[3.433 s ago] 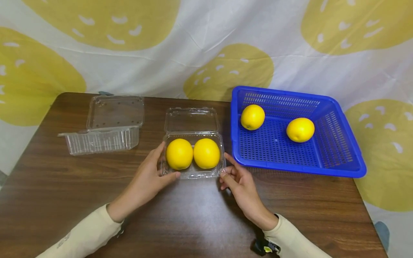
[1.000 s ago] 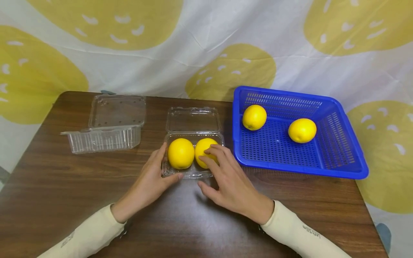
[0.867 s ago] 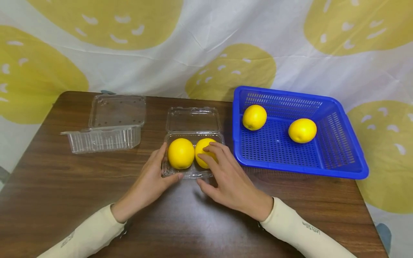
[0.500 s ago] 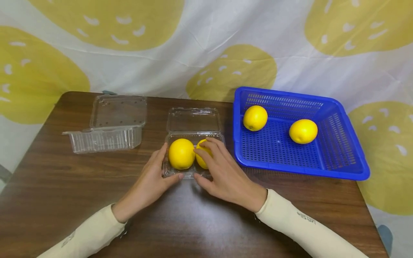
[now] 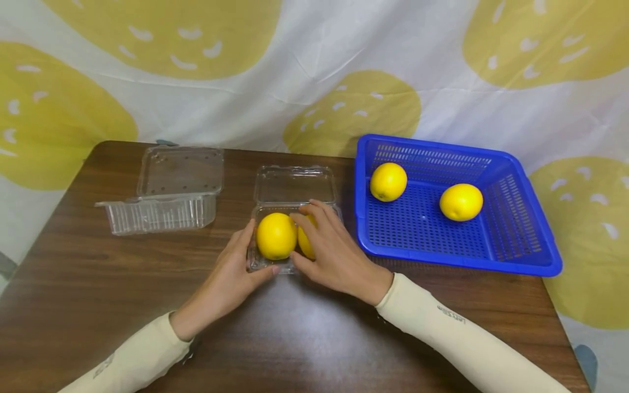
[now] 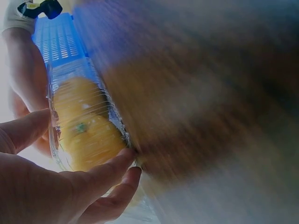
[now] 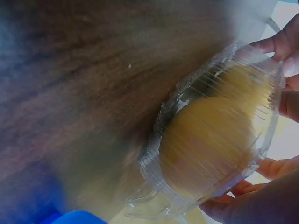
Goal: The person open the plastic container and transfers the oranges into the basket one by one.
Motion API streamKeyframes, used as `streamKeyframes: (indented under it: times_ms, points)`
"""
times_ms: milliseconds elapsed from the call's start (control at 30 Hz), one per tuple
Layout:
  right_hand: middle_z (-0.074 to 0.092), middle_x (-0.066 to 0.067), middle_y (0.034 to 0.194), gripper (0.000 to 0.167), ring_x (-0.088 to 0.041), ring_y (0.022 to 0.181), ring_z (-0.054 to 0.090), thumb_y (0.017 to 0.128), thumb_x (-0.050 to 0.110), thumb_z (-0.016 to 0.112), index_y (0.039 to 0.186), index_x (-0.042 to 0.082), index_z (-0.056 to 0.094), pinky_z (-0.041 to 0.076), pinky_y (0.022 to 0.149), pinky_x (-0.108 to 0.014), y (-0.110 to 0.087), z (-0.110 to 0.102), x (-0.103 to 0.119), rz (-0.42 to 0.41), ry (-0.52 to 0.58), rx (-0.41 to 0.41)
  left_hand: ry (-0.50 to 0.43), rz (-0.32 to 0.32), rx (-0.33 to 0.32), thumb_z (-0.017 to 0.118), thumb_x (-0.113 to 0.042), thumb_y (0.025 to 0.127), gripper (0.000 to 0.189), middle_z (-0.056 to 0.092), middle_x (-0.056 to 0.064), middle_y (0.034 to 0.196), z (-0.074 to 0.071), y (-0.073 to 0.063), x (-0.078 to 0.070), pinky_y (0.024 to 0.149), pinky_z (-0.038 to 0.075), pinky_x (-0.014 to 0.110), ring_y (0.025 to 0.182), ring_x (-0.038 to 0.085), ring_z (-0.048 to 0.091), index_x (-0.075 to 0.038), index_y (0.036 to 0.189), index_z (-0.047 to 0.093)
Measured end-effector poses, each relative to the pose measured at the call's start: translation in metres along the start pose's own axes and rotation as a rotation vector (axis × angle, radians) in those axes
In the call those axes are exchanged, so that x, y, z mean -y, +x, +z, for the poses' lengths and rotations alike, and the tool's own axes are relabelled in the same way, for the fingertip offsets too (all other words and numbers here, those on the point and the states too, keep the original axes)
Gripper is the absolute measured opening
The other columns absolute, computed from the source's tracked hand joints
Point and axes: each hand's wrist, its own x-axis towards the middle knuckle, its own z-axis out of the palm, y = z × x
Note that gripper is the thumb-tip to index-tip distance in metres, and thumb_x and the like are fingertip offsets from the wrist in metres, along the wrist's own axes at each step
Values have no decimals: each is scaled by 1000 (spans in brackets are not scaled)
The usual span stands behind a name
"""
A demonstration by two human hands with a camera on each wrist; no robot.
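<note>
A clear plastic clamshell box (image 5: 287, 267) stands on the table, its lid (image 5: 295, 186) folded back. Side by side in it sit a left orange (image 5: 277, 236) and a right orange (image 5: 306, 243). My left hand (image 5: 230, 273) grips the box's left end, thumb on the front rim and fingers along the side wall. Over the right orange, my right hand (image 5: 339, 256) curls its fingers and thumb, covering most of the fruit. The left wrist view shows both oranges (image 6: 93, 144) through the ribbed wall.
A second clear clamshell box (image 5: 159, 213), lid up, stands back left. At the right a blue plastic basket (image 5: 427, 259) holds two oranges (image 5: 388, 182). The wooden table (image 5: 275, 338) ends at a fruit-print cloth (image 5: 236, 109) behind.
My right hand has left the box's right corner, come over the right orange and shifted left and a little away from me, covering more of it. My left hand stays on the box.
</note>
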Motion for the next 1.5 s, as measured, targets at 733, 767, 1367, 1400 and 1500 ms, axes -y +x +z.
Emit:
streamKeyframes:
  times_ms: [733, 767, 1367, 1400, 1500]
  points:
    - [66, -14, 148, 86, -44, 155, 40, 94, 51, 87, 161, 10, 54, 28, 131, -63, 22, 10, 7, 57, -93, 113, -4, 16, -16, 90, -23, 95, 107, 40, 32, 166, 1, 2, 6, 125, 35, 69, 149, 50, 47, 3, 173, 22]
    - [66, -14, 148, 86, -44, 155, 40, 93, 52, 87, 161, 10, 55, 28, 131, -63, 22, 11, 7, 59, -96, 114, -2, 19, -18, 90, -23, 95, 107, 40, 32, 166, 1, 2, 6, 125, 35, 70, 149, 50, 48, 2, 173, 22]
    - [72, -13, 138, 82, -39, 152, 44, 87, 54, 93, 149, 11, 59, 26, 124, -80, 26, 14, 11, 95, -109, 109, -3, 12, -10, 86, -15, 97, 101, 39, 32, 167, 3, -1, 2, 126, 36, 67, 150, 49, 47, 7, 172, 21]
    - [72, -13, 138, 82, -39, 152, 44, 87, 53, 93, 148, 11, 59, 26, 124, -80, 26, 14, 12, 94, -110, 98, -1, 15, -10, 86, -15, 98, 101, 39, 33, 166, 3, -1, 2, 126, 36, 67, 150, 49, 47, 7, 172, 21]
    - [71, -14, 138, 82, -39, 152, 44, 86, 52, 94, 148, 11, 59, 25, 123, -81, 24, 15, 12, 89, -106, 68, 5, 22, -9, 85, -15, 98, 101, 40, 33, 166, 3, -2, 1, 125, 38, 67, 149, 48, 49, 6, 172, 21]
